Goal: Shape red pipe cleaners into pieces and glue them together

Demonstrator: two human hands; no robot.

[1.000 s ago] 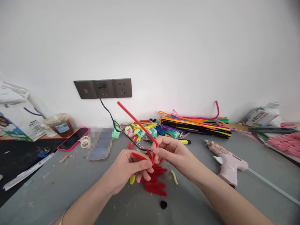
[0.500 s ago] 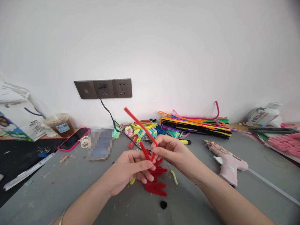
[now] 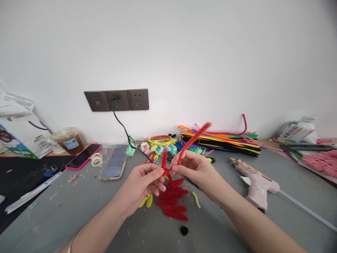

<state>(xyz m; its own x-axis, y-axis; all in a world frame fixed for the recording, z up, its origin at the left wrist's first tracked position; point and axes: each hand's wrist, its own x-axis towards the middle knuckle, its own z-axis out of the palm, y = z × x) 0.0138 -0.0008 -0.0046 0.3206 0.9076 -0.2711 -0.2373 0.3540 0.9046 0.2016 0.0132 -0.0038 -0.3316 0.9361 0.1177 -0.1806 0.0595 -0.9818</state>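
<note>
A bent red pipe cleaner [image 3: 193, 141] is pinched between both hands above the grey table. My left hand [image 3: 147, 182] grips its bent part, where a short loop stands up beside the thumb. My right hand [image 3: 193, 168] pinches it farther along, and its long free end slants up to the right. Below the hands lie several folded red pipe cleaner pieces [image 3: 175, 212]. Yellow folded pieces [image 3: 149, 200] lie under my left hand, a pale yellow-green piece [image 3: 196, 199] to the right, and a black pompom [image 3: 184, 230] nearer me.
Against the wall lies a bundle of coloured pipe cleaners [image 3: 221, 142]. A hot glue gun [image 3: 256, 186] is at right. On the left are phones [image 3: 83, 157], a drink cup [image 3: 68, 141] and a paper bag [image 3: 28, 133]. A black cord [image 3: 119, 121] runs from the wall socket [image 3: 116, 100].
The long free end of the red pipe cleaner has swung from pointing up-left to up-right. My left hand has shifted slightly left, uncovering more of the yellow pieces.
</note>
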